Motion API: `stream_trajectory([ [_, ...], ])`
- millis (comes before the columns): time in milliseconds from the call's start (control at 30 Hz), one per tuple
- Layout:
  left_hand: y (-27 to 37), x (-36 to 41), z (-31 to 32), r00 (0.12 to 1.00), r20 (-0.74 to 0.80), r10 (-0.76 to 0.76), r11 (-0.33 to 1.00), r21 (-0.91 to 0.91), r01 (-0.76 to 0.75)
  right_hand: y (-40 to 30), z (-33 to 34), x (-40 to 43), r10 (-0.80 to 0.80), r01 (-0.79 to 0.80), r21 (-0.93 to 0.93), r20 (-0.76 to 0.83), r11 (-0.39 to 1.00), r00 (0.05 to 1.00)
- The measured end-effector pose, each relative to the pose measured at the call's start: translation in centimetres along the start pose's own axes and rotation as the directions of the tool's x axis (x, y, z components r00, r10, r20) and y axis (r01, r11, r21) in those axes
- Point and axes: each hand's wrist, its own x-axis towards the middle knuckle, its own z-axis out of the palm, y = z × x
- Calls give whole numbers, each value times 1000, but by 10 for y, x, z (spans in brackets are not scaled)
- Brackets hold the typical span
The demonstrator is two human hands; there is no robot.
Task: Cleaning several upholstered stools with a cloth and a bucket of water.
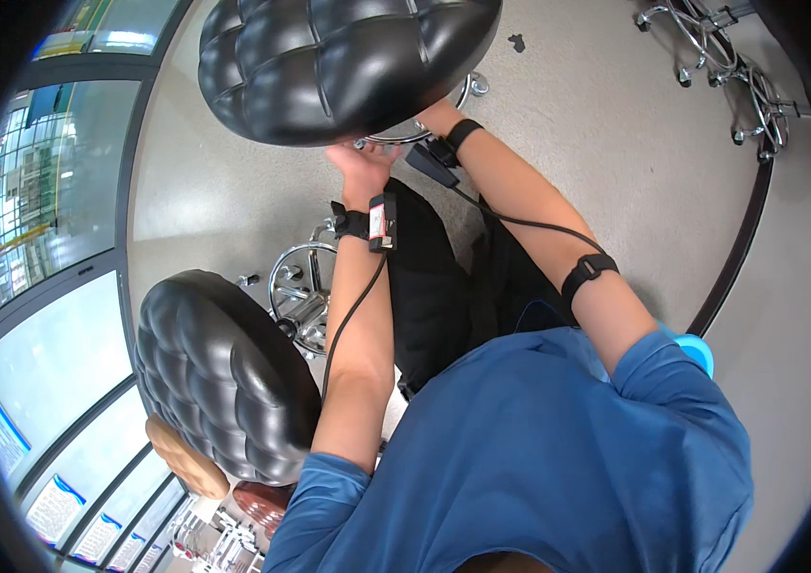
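A round black tufted stool seat (348,64) fills the top of the view, over a chrome ring and casters (478,84). My left hand (362,163) is at its near edge, palm turned up, with fingers partly under the rim. Farther right, my right hand (440,116) reaches beneath the same seat, its fingers hidden by the cushion. Whether either hand grips the stool cannot be made out. Black straps with small devices (382,222) and cables are on both wrists.
Beside my left arm stands another black tufted stool (226,379) with a chrome base (305,297). Tan (187,458) and brown (262,505) seats are behind it. Framed glass panels (61,179) line the left. More chrome wheeled bases (753,100) stand at the upper right.
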Motion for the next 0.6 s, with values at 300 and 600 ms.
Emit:
stream_trajectory([
  [300, 1, -10, 10, 1000, -20, 17, 989, 150, -14, -31, -18, 10, 284, -280, -54, 241, 959, 928],
  [600, 6, -10, 12, 994, -97, -49, 998, 39, 53, 25, 18, 6, 86, -83, -59, 44, 995, 995],
])
